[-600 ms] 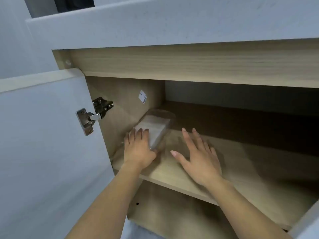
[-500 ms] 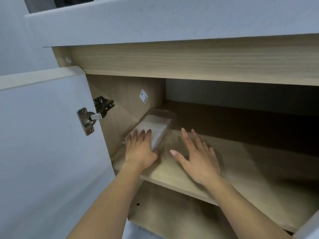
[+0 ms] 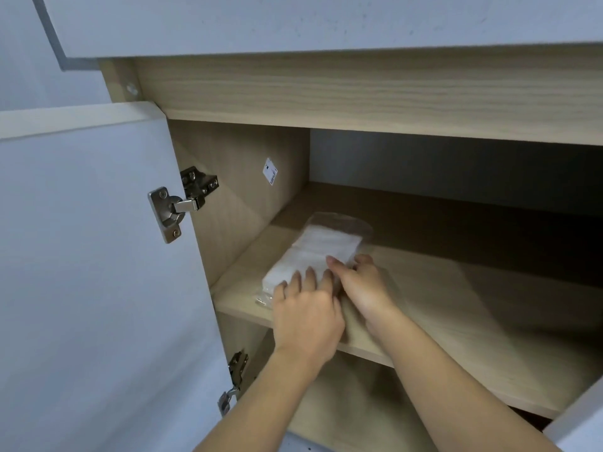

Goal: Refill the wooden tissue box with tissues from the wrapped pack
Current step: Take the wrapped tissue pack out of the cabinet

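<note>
- The wrapped tissue pack [image 3: 316,252] is lying on the left part of the wooden shelf [image 3: 456,305] inside the cupboard, close to the side wall.
- The left hand [image 3: 306,311] is resting on the pack's near end, its fingers lying fairly straight and flat on top, not curling round it.
- The right hand [image 3: 365,288] is gripping the pack's right edge, its thumb pressing on top and its fingers curling at the side.
- The cupboard door [image 3: 81,256] is standing open on the left, hanging on a metal hinge [image 3: 177,207].

Left hand [image 3: 306,316] lies flat, right hand [image 3: 363,288] beside it (touching) with fingers [image 3: 363,260] curled.
</note>
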A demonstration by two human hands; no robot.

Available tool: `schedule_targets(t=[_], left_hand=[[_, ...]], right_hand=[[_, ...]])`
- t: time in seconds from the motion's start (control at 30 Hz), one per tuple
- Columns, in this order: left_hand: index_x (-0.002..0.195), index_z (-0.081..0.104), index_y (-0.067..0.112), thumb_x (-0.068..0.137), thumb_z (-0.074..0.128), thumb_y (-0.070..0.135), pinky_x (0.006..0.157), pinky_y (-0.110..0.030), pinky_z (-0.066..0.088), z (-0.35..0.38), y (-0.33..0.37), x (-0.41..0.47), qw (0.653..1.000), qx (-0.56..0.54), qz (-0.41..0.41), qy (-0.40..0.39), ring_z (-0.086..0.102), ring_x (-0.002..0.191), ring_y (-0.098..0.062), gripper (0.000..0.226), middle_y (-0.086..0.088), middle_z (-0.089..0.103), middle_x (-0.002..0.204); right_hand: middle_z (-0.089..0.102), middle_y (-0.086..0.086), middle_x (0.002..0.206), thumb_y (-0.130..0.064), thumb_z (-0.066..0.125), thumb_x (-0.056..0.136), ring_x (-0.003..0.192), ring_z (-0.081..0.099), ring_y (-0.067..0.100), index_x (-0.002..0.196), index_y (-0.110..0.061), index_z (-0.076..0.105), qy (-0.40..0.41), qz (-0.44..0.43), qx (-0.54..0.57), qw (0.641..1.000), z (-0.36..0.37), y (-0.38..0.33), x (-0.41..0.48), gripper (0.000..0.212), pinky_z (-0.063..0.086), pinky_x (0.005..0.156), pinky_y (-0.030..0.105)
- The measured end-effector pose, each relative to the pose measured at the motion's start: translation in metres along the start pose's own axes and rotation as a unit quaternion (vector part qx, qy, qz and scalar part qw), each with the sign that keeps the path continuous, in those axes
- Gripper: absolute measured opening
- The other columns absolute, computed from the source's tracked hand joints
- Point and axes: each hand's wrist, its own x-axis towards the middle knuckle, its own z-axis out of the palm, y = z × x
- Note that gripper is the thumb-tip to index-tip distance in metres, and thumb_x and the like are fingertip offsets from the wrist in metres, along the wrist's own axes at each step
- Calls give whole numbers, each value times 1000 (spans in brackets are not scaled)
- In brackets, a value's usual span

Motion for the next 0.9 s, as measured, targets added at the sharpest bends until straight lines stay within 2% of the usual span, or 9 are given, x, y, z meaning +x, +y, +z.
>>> schedule_targets(t=[0.23,0.37,0.43,0.5,0.57,0.63,0.7,0.8,0.9], left_hand=[[104,72,21,84,33,36,70,-42,54,-12,17,-16,999,-38,-17,-1,71,87,-26,47,-3,75,91],[88,71,26,78,33,59,66,-33,48,-29,14,-21,993,-113,-5,20,68,75,-21,52,4,72,77],[99,69,26,77,29,67,72,-31,48,-38,5,-14,977,-206,-47,0,67,87,-21,61,5,73,90],[105,66,25,82,40,62,80,-33,50,-43,-7,0,949,-296,-108,8,64,98,-23,51,5,72,102],[106,64,22,90,47,50,83,-35,50,-43,-17,16,939,-306,-157,17,61,103,-27,37,0,70,108],[112,61,18,91,49,49,86,-36,48,-39,-22,29,926,-322,-199,-6,59,106,-28,39,-4,67,114],[120,57,12,88,51,53,90,-37,47,-32,-26,37,886,-389,-246,-53,58,108,-30,52,-9,65,117],[124,51,1,80,56,58,94,-39,46,-31,-29,43,808,-493,-308,-92,59,109,-34,73,-15,62,122],[128,50,10,75,59,61,88,-39,51,-34,-30,43,741,-566,-326,-156,66,100,-29,74,-8,66,115]], right_hand=[[62,12,113,-31,63,85,97,61,29,118,-11,51,30,118,80,989,-9,-9,4,41,51,92,42],[60,13,104,-23,62,87,89,60,29,111,-9,51,16,110,57,992,-15,-10,2,30,53,76,36],[62,13,105,-18,64,84,98,61,32,111,-6,54,4,111,70,991,-17,-10,-1,31,52,88,44],[65,15,108,-16,67,79,102,61,34,116,-7,57,-6,113,72,991,-18,-6,1,39,49,95,47],[67,16,106,-11,65,79,100,62,34,115,-9,57,-21,112,90,989,-20,-5,0,37,49,95,48],[67,16,102,-4,60,82,97,63,34,105,-11,57,-29,112,112,987,-25,-9,-7,24,49,94,48],[67,17,100,0,57,83,95,64,36,100,-10,56,-33,111,121,986,-29,-10,-10,19,50,91,50],[68,20,104,-3,56,82,92,66,37,113,-4,57,-60,108,124,984,-35,-11,-17,31,54,83,49],[66,15,95,-8,58,78,79,65,31,113,-6,55,-93,94,136,982,-39,-11,-24,35,55,66,38]])
